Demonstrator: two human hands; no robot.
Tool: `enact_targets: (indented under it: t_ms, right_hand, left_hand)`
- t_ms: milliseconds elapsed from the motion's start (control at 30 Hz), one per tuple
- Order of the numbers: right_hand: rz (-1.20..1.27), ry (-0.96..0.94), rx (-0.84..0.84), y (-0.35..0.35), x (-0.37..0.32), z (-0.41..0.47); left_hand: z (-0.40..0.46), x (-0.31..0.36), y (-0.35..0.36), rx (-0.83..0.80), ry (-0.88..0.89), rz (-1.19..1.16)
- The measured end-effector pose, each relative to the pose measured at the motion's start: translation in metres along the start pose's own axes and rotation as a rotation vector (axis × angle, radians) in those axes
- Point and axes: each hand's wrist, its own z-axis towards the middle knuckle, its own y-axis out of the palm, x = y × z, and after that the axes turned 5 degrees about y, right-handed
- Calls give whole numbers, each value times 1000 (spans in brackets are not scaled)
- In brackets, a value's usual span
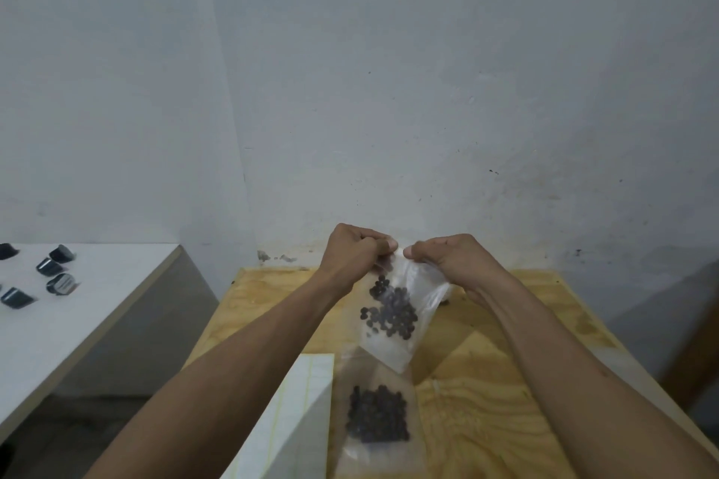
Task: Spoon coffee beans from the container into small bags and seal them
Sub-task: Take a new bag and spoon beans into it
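Note:
A small clear bag point(393, 323) with dark coffee beans in it hangs in the air above the wooden table point(505, 381). My left hand point(356, 251) pinches its top edge at the left, and my right hand point(443, 257) pinches the top edge at the right, thumbs nearly meeting. Below it a second clear bag point(375, 420) filled with beans lies flat on the table. The bean container and the spoon are hidden or out of view.
A stack of flat empty bags point(295, 416) lies at the table's left edge. A white side table point(78, 323) at the left holds several small dark objects point(60, 282). A white wall stands close behind the table.

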Motion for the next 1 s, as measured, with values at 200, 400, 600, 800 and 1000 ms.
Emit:
enact_targets:
  t_ms: [200, 400, 600, 800, 1000]
  right_hand:
    - [119, 21, 5, -14, 8, -9]
    - [210, 30, 124, -3, 10, -24]
    - [98, 167, -163, 9, 30, -38]
    - [-113, 138, -58, 35, 82, -51]
    - [-264, 118, 51, 64, 100, -71]
  left_hand:
    - [3, -3, -12, 83, -41, -1]
    - [-4, -2, -9, 170, -141, -52]
    - [-34, -24, -16, 121, -241, -24]
    - [-76, -52, -30, -121, -342, 236]
    - [-103, -64, -40, -161, -348, 350]
